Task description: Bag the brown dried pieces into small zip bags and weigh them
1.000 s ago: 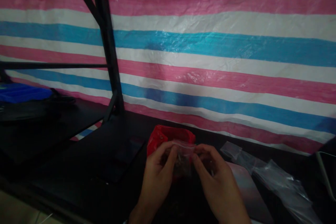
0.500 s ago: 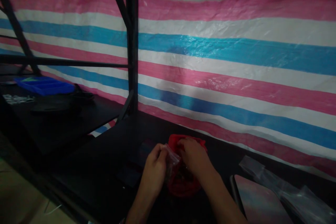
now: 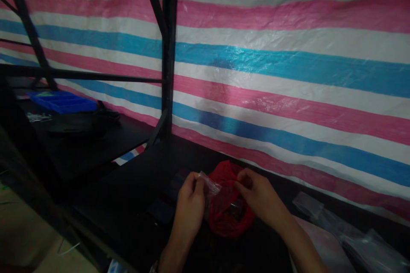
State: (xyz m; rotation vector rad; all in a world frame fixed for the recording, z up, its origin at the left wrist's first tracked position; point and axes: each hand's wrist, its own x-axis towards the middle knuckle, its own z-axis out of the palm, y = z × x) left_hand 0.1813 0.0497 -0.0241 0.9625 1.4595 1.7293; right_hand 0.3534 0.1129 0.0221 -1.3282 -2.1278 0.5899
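Observation:
A red plastic bag [image 3: 229, 224] sits on the black tabletop with its mouth spread. Inside it are small dark, partly shiny items [image 3: 236, 207] that I cannot identify. My left hand [image 3: 191, 194] is closed on the top edge of a small clear plastic bag [image 3: 209, 184], held at the red bag's left side. What the clear bag contains, if anything, is too dim to tell. My right hand [image 3: 258, 190] pinches the red bag's rim on its right side, thumb and forefinger together.
Clear plastic bags [image 3: 368, 243] lie at the right, beside a flat pale panel [image 3: 326, 243]. Dark flat items [image 3: 162, 211] lie left of my hands. A black metal post [image 3: 168, 51] rises behind. On the left-hand shelf is a blue compartment tray [image 3: 67, 102]. A striped sheet [image 3: 288, 72] hangs behind.
My right hand has come up out of the red bag and moved right, now pinching its rim. The bag's mouth is wider and its contents show more. My left hand still holds the clear bag.

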